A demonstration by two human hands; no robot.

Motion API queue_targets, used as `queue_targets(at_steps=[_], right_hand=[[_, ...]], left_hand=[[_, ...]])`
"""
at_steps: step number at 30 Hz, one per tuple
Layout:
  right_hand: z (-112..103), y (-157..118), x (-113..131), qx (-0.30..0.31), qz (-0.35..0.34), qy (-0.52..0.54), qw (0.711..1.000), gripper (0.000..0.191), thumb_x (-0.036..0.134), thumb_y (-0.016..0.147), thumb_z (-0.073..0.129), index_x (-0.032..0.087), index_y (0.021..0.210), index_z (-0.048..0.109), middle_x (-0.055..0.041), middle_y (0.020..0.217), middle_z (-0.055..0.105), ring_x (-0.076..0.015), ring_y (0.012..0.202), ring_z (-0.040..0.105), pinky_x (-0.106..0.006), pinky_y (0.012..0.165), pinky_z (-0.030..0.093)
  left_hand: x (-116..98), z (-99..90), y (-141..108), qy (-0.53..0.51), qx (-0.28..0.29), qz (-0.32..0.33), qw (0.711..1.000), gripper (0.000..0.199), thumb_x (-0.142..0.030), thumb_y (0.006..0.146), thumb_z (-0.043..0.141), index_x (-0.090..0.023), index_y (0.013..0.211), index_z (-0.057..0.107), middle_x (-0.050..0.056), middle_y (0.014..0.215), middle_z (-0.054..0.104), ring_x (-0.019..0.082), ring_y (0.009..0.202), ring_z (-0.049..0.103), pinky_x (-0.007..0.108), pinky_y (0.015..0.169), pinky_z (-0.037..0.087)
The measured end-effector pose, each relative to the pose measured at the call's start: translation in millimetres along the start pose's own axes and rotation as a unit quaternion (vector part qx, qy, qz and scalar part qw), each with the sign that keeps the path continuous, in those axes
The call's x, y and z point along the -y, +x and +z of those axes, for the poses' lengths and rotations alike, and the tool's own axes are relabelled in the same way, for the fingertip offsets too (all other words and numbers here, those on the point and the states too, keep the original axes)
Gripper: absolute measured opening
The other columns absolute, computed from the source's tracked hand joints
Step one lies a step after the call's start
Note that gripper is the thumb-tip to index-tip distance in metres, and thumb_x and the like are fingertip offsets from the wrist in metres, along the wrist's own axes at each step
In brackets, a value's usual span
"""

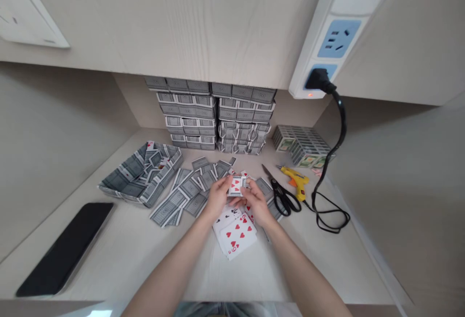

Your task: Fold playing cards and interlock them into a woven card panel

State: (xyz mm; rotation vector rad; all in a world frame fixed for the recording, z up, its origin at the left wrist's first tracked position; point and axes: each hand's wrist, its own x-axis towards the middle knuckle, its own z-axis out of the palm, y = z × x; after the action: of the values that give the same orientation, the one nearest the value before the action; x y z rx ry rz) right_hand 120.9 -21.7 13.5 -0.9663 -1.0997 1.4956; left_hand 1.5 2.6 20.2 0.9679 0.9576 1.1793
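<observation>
Between my two hands is a playing card (236,185) with red hearts, its patterned edges folded round. My left hand (218,196) pinches its left side. My right hand (255,199) grips the right side, thumb on the face. Below them lies a small pile of face-up cards, a six of hearts (239,235) on top. Grey-backed folded cards (191,188) are strewn to the left of my hands. Black-handled scissors (281,193) lie just right of my right hand, partly over more cards.
A box made of folded cards (123,171) holds loose pieces. Stacked card blocks (192,118) stand at the back, near card packs (305,145). A yellow glue gun (298,180) lies right, its black cord (341,123) near a power strip (327,40). A black phone (67,246) lies left.
</observation>
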Motion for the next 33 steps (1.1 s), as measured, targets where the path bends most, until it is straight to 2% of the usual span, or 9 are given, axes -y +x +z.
queue_targets(at_steps=[3, 7, 9, 15, 23, 28, 31, 33], right_hand=[[0.7, -0.2, -6.6, -0.012, -0.009, -0.019, 1.000, 0.030, 0.052, 0.077, 0.050, 0.024, 0.085, 0.041, 0.0016, 0.062, 0.063, -0.0163, 0.051, 0.061, -0.026, 0.045, 0.045], [2.4, -1.1, -9.8, -0.039, -0.023, -0.074, 0.996, 0.034, 0.056, 0.080, 0.043, 0.022, 0.075, 0.040, 0.0034, 0.050, 0.059, -0.0124, 0.037, 0.053, -0.023, 0.038, 0.040], [3.3, -2.2, -7.6, -0.040, -0.020, -0.096, 0.994, 0.036, 0.057, 0.079, 0.042, 0.022, 0.072, 0.041, 0.0047, 0.044, 0.056, -0.0110, 0.032, 0.049, -0.022, 0.035, 0.037], [5.7, -6.1, -2.0, -0.050, -0.016, -0.112, 0.992, 0.039, 0.059, 0.077, 0.044, 0.022, 0.069, 0.038, 0.0066, 0.038, 0.052, -0.0117, 0.028, 0.047, -0.022, 0.031, 0.035], [4.1, -3.5, -0.7, -0.061, -0.037, -0.130, 0.989, 0.037, 0.058, 0.077, 0.045, 0.022, 0.067, 0.040, 0.0069, 0.037, 0.048, -0.0106, 0.029, 0.044, -0.022, 0.032, 0.035], [-1.4, 2.6, -6.8, -0.063, -0.050, -0.124, 0.989, 0.032, 0.050, 0.072, 0.057, 0.020, 0.078, 0.048, 0.0055, 0.047, 0.052, -0.0096, 0.036, 0.045, -0.023, 0.039, 0.038], [-5.1, 4.3, -9.7, -0.081, -0.073, -0.152, 0.982, 0.029, 0.047, 0.074, 0.055, 0.020, 0.084, 0.050, 0.0051, 0.050, 0.050, -0.0102, 0.039, 0.042, -0.023, 0.040, 0.036], [-7.8, 4.6, -10.5, -0.097, -0.099, -0.192, 0.971, 0.026, 0.044, 0.077, 0.052, 0.021, 0.086, 0.052, 0.0035, 0.054, 0.051, -0.0112, 0.044, 0.043, -0.024, 0.043, 0.036]], left_hand=[[4.3, -1.6, -1.0, 0.167, -0.051, 0.074, 0.982, 0.041, -0.051, 0.076, 0.049, -0.015, 0.057, 0.053, -0.003, 0.046, 0.048, 0.009, 0.045, 0.042, 0.021, 0.045, 0.031], [4.3, -4.8, -1.4, 0.316, -0.098, 0.135, 0.934, 0.046, -0.052, 0.079, 0.042, -0.017, 0.049, 0.047, -0.003, 0.043, 0.044, 0.010, 0.045, 0.039, 0.022, 0.046, 0.028], [4.8, -5.5, -0.5, 0.330, -0.099, 0.132, 0.929, 0.049, -0.053, 0.080, 0.040, -0.017, 0.046, 0.044, -0.002, 0.043, 0.043, 0.010, 0.044, 0.038, 0.022, 0.045, 0.028], [10.4, -5.5, 1.4, 0.279, -0.076, 0.112, 0.951, 0.053, -0.056, 0.080, 0.036, -0.018, 0.042, 0.036, -0.002, 0.040, 0.040, 0.010, 0.042, 0.036, 0.022, 0.041, 0.026], [10.6, -6.1, 1.1, 0.296, -0.081, 0.134, 0.942, 0.053, -0.055, 0.080, 0.037, -0.018, 0.043, 0.039, -0.002, 0.042, 0.038, 0.010, 0.044, 0.035, 0.022, 0.042, 0.027], [6.3, -7.8, -0.8, 0.328, -0.080, 0.172, 0.925, 0.042, -0.048, 0.083, 0.039, -0.017, 0.056, 0.051, -0.004, 0.047, 0.042, 0.010, 0.048, 0.040, 0.022, 0.049, 0.032], [-0.1, -6.2, -3.6, 0.333, -0.071, 0.204, 0.918, 0.025, -0.038, 0.080, 0.049, -0.019, 0.093, 0.058, -0.002, 0.067, 0.054, 0.011, 0.057, 0.048, 0.021, 0.058, 0.038], [-3.8, -5.0, -4.4, 0.351, -0.054, 0.231, 0.906, 0.033, -0.032, 0.078, 0.054, -0.021, 0.109, 0.053, 0.001, 0.082, 0.057, 0.011, 0.063, 0.050, 0.023, 0.064, 0.041]])
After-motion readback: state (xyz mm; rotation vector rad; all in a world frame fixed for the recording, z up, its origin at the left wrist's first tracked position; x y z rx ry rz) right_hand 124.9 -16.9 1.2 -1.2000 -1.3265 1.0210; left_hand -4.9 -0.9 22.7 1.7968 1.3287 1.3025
